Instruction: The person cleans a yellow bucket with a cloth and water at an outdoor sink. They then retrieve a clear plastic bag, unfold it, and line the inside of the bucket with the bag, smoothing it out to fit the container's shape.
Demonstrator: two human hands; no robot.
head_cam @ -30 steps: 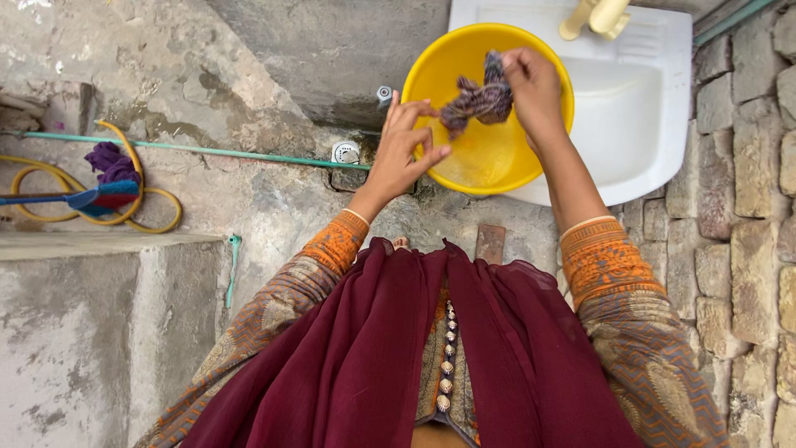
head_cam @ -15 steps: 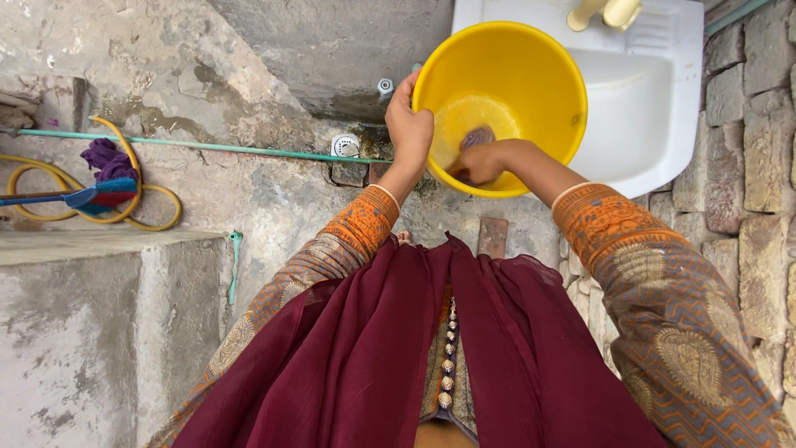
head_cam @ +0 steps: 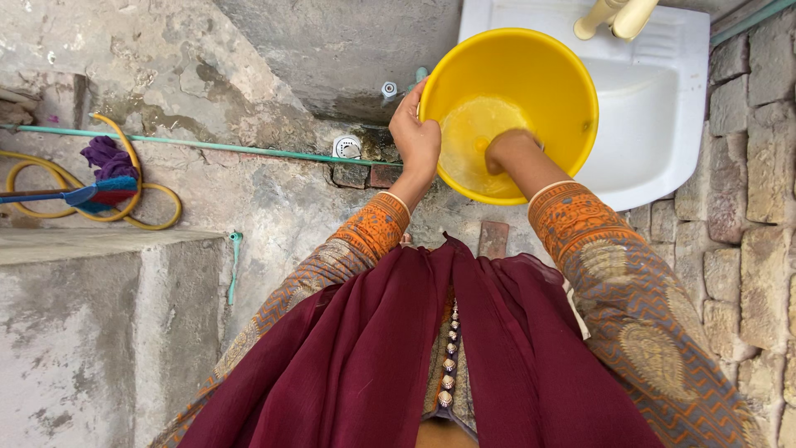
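A yellow plastic basin (head_cam: 580,91) rests tilted against the front of a white wall sink (head_cam: 655,124). My left hand (head_cam: 414,137) grips the basin's left rim, thumb inside. My right hand (head_cam: 510,149) is down inside the basin, fingers curled and pressed against the wet bottom. The dark cloth it held a moment ago is hidden beneath it. Both arms wear orange patterned sleeves, and a maroon scarf hangs down my front.
A cream tap (head_cam: 618,17) sits above the sink. A rough stone wall (head_cam: 746,207) is on the right. To the left lie a yellow hose (head_cam: 141,199), a purple rag (head_cam: 104,153), a blue-headed broom (head_cam: 91,195) and a green pipe (head_cam: 207,143). A concrete ledge (head_cam: 83,315) is at lower left.
My right hand has gone from holding the dark cloth up over the basin to pressing it down onto the bottom. My left hand has moved from the front rim to the left rim.
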